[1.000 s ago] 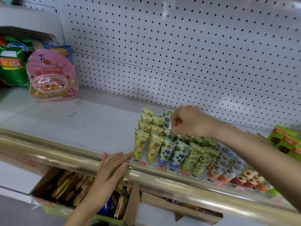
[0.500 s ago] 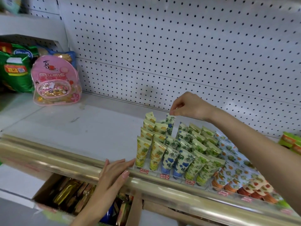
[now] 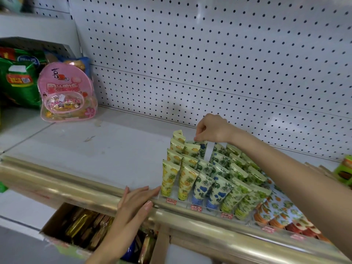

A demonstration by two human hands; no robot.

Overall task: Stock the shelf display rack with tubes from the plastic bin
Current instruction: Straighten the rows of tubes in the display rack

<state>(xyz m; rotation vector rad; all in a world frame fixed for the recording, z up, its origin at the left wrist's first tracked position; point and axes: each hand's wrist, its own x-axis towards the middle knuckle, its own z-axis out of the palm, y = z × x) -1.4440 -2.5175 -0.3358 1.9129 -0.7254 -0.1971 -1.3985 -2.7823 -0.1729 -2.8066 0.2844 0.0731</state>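
Note:
A clear stepped display rack [image 3: 185, 203] stands on the white shelf and holds rows of upright tubes: yellow fruit-print tubes [image 3: 168, 180], blue-flowered tubes [image 3: 202, 185] and green-print tubes [image 3: 238, 195]. Orange and red tubes [image 3: 276, 212] run on to the right, partly behind my forearm. My right hand [image 3: 211, 128] hovers over the back row with curled fingers. Its fingertips pinch the top edge of the rearmost blue-flowered tube [image 3: 202, 149]. My left hand [image 3: 136, 201] rests flat on the gold shelf rail [image 3: 76, 185], fingers straight, tips just left of the rack. The plastic bin is out of view.
A white pegboard wall [image 3: 209, 63] backs the shelf. A pink candy bag [image 3: 65, 94] and green snack packs [image 3: 19, 79] sit at the far left. Below the rail is a cardboard box [image 3: 80, 227] of gold-wrapped items. Green-orange boxes [image 3: 344, 172] stand at the right edge.
My right hand has lifted from among the middle tubes to the top of the back row. My left hand stays on the rail. The view has tilted slightly.

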